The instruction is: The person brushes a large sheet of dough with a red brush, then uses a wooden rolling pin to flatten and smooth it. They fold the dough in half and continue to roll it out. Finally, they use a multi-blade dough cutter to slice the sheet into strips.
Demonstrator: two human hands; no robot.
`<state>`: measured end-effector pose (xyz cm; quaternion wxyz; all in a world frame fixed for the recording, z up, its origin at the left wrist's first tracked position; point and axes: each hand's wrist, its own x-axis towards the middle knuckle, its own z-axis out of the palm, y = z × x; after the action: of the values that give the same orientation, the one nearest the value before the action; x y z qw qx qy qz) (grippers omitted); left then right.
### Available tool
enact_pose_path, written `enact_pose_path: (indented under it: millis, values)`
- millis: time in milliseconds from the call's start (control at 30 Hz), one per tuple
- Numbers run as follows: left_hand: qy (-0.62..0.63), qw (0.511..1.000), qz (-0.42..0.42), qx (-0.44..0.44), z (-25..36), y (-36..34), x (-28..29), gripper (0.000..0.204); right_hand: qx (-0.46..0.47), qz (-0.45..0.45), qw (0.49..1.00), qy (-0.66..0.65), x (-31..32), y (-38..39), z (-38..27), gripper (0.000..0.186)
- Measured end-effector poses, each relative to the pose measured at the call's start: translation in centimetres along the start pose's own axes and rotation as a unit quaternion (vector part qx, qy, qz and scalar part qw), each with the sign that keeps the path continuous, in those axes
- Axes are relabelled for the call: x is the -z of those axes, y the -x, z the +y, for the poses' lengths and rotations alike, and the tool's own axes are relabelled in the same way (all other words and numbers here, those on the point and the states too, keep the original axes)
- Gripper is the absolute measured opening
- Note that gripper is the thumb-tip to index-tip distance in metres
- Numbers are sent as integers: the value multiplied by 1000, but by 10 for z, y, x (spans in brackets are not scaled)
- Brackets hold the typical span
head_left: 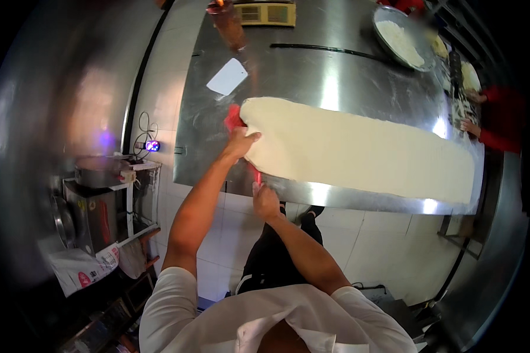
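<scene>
A long, flat sheet of pale dough (359, 147) stretches along the metal table. At its left end my left hand (239, 143) grips the dough's edge, thumb on top and the other fingers mostly hidden. Thin red material (234, 117) shows beside that hand, partly under the dough. Nearer to me, my right hand (266, 203) is closed on a narrow red piece (257, 175) at the table's front edge. Whether both red parts belong to one thing I cannot tell, since dough and hand cover the stretch between.
A white scraper-like plate (227, 77) lies beyond the dough. Farther back are a yellow scale (267, 14), a thin black rod (330, 49) and a metal bowl of flour-like white stuff (403, 44). A person in red sleeves (497, 117) works at the right end.
</scene>
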<state>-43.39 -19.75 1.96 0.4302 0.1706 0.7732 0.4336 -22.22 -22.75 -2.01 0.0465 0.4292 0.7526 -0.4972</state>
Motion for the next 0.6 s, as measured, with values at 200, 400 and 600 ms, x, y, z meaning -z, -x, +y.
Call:
enact_pose_path:
  millis: [200,400,600]
  values:
    - [174,981,-33,77,-25,22,29,40,-65,129,989,-35,67,4,124,54]
    - [218,958,-16,184,-98,20,35,47,-153,261,939,-163,233,26,209,63]
    - [136,974,54,172,-86,10,7,56,-197,264,940,-86,293,42,230,74]
